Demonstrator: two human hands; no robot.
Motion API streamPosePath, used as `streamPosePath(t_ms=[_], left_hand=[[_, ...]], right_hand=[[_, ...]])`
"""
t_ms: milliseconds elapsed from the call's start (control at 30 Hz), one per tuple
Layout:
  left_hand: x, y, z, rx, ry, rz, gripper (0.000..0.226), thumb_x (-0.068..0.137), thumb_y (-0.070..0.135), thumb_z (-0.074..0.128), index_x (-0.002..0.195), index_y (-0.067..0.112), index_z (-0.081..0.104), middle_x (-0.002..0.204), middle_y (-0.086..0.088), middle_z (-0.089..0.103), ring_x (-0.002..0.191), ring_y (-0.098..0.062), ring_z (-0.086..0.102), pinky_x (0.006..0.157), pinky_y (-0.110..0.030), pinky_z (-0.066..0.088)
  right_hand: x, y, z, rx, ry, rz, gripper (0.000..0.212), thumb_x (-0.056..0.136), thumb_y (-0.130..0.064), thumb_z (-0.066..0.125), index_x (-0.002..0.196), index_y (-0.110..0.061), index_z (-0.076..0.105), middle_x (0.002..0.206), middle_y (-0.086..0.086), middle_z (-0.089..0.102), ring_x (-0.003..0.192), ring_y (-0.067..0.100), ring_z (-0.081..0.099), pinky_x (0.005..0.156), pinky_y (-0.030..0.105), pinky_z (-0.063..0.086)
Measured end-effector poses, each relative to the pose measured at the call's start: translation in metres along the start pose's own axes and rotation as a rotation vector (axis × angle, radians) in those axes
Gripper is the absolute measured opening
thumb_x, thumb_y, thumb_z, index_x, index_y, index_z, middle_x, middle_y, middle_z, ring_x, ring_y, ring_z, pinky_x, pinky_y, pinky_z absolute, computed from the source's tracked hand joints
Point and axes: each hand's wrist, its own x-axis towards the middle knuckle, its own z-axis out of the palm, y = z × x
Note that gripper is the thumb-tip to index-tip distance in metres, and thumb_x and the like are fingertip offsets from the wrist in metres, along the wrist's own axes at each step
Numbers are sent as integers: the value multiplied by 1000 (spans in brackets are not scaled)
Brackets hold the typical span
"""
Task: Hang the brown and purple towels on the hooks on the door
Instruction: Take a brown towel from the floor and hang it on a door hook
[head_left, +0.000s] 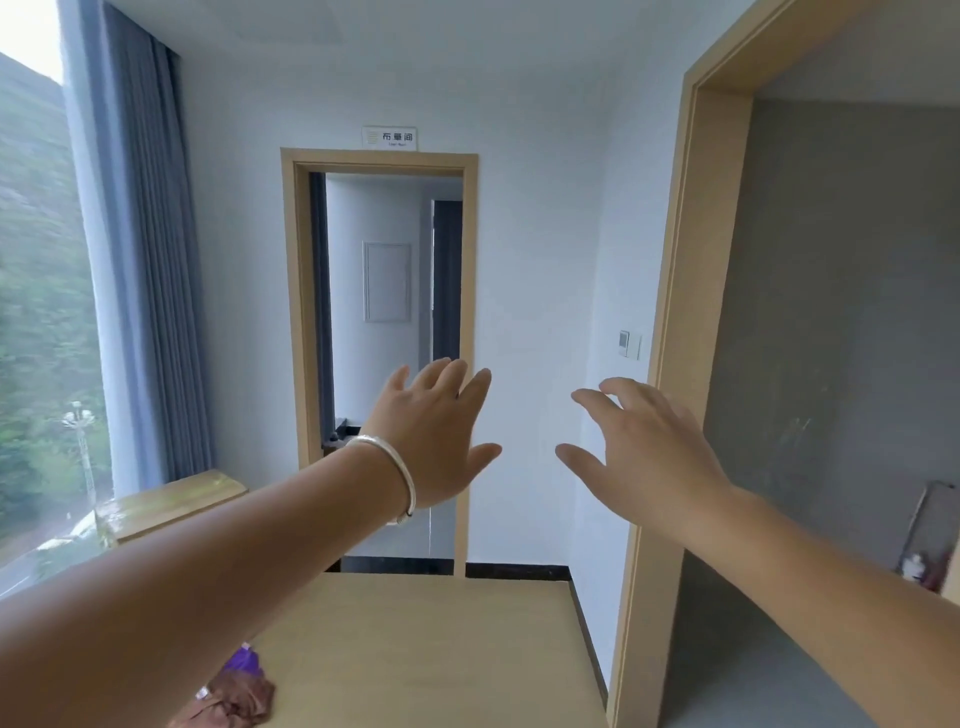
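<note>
Both arms reach forward, the left hand (436, 441) and right hand (644, 452) spread open and empty. A crumpled brown cloth towel (234, 701) and purple cloth towel (244, 662) lie touching at the light wooden desk (441, 649)'s near left edge. Likely soft, light and limp; pinch a top hem. Open room lies ahead; no hooks visible.

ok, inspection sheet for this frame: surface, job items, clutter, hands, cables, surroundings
Surface: wooden table, mostly bare.
Job's things: brown towel and purple towel bunched at the table's near left edge, partly hidden by the left arm; hooks not in view.
Clutter: nothing seen.
Hands: left hand and right hand raised, open, empty.
Cables: nothing seen.
Surroundings: open doorway, curtain, window, wall switch.
</note>
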Motion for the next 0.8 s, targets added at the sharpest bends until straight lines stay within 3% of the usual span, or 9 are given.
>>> streamPosePath(t_ms=[333, 800], left_hand=[[85, -50, 101, -28, -49, 22, 78, 92, 65, 30, 152, 22, 6, 157, -3, 19, 145, -24, 15, 117, -48, 15], [264, -92, 246, 31, -79, -26, 74, 92, 62, 35, 150, 20, 13, 150, -2, 27, 141, -21, 21, 115, -45, 19]], right_hand=[[104, 0, 80, -2, -42, 20, 60, 93, -61, 37, 145, -32, 29, 153, -1, 27, 142, 18, 21, 117, 45, 17], [303, 72, 217, 53, -17, -22, 60, 92, -59, 41, 143, -30, 34, 150, 0, 31, 139, 19, 25, 115, 45, 18]])
